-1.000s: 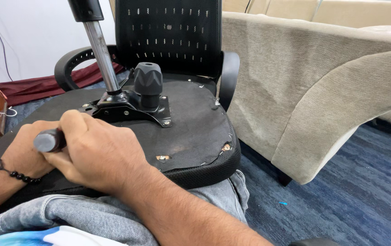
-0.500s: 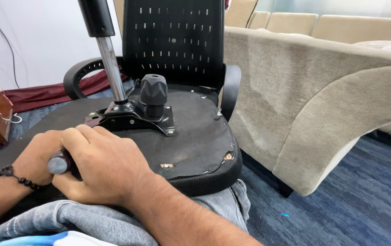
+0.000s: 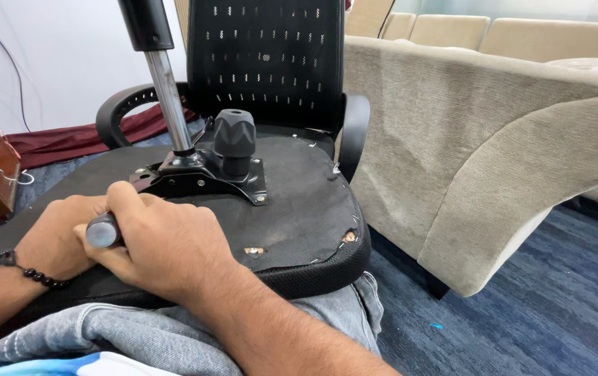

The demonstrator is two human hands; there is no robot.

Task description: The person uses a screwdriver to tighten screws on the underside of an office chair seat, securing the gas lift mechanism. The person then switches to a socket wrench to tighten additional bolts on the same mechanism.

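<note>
Right hand: the right hand (image 3: 163,240) sits low and left of the middle of the frame. Its fingers are curled tight around a tool handle (image 3: 103,230). Only the grey round end of the handle shows, poking out on the left of the fist.

Left hand: the left hand (image 3: 55,240) is just beside the right one, at the left side of the frame. It lies under and behind the handle and touches the right hand. I cannot tell if it grips the handle or just rests there.

Hard to see: the rest of the tool is hidden inside the fist. The tip of the tool cannot be seen. The left fingers are covered by the right hand.

Arms: the right arm comes up from the bottom middle of the frame. The left arm comes in from the lower left edge. It has a dark bead bracelet (image 3: 27,271) on the wrist.

Under the hands: both hands rest on the flat black bottom of an upturned chair seat (image 3: 299,216). The seat lies on the person's lap, on blue jeans (image 3: 139,334).

Farther up: a black metal plate (image 3: 201,179) is fixed on the seat near the middle. A black knob (image 3: 234,139) stands on it. A shiny pole (image 3: 170,104) leans up to the top left.

Right side: a tan sofa (image 3: 494,139).
</note>
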